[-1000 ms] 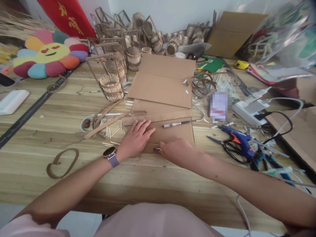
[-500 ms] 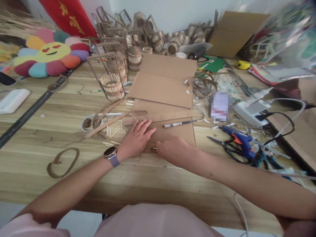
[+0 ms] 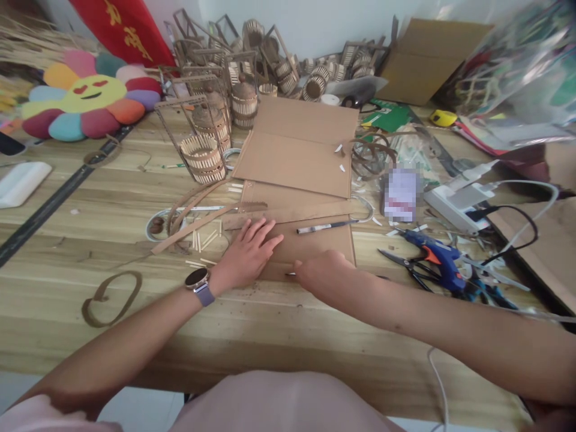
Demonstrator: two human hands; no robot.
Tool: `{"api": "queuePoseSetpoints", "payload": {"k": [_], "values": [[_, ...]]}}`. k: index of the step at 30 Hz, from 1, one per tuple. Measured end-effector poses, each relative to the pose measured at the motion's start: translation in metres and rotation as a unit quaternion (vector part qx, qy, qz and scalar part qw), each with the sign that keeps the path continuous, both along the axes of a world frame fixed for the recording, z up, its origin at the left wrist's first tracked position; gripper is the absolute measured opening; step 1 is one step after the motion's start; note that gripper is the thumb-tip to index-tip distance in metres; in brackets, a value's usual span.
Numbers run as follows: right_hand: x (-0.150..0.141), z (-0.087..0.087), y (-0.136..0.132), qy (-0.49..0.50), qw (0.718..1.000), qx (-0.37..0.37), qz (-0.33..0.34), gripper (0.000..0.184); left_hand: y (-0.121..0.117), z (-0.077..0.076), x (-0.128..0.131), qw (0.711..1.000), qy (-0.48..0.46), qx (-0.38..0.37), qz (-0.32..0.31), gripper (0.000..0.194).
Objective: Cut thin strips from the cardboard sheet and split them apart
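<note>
My left hand (image 3: 246, 252) lies flat with its fingers spread on the lower cardboard sheet (image 3: 310, 243), near its left edge. My right hand (image 3: 326, 273) is closed around a slim pointed tool (image 3: 290, 274). Only the tool's tip shows, low over the cardboard's near edge; my fingers hide the rest. Beyond both hands, a long flat brown strip (image 3: 292, 213) crosses the sheet. Just in front of that strip rests a pen (image 3: 321, 227). Pale short sticks (image 3: 209, 239) are scattered left of my left hand, beside curved brown strips (image 3: 198, 231).
Small slatted baskets (image 3: 202, 157) stand at the back left, beside an upper cardboard sheet (image 3: 297, 144). To the right lie a blue glue gun (image 3: 434, 255), black-handled scissors (image 3: 405, 262) and a power strip (image 3: 459, 207). A brown loop (image 3: 112, 298) lies at the left.
My right hand with the pointed tool shifted slightly left, then back right along the cardboard's near edge. My left hand stays spread in the same place.
</note>
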State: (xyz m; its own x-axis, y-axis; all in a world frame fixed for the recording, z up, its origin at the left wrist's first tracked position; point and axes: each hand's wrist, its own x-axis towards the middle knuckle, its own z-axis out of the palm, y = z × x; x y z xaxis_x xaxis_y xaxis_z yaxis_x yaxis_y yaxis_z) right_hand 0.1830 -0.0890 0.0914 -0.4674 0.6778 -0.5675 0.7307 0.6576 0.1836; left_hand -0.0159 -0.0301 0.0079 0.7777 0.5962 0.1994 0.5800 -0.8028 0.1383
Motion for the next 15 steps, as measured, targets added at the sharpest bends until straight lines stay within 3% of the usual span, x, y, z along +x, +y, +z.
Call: {"api": "queuePoseSetpoints", "payload": {"k": [4,9,15], "values": [[0.03,-0.013,-0.008,-0.006,1.0,0.015,-0.024,0.033,0.001,0.0,-0.001,1.0,-0.006,0.001,-0.003,0.042],[0.053,-0.015,-0.018,-0.012,0.999,0.016,-0.05,0.047,0.001,0.0,-0.001,1.0,-0.003,0.009,-0.004,0.041],[0.076,-0.017,-0.025,-0.005,0.996,0.022,-0.085,0.035,0.0,0.001,-0.001,1.0,0.002,0.006,0.0,0.041]]}}
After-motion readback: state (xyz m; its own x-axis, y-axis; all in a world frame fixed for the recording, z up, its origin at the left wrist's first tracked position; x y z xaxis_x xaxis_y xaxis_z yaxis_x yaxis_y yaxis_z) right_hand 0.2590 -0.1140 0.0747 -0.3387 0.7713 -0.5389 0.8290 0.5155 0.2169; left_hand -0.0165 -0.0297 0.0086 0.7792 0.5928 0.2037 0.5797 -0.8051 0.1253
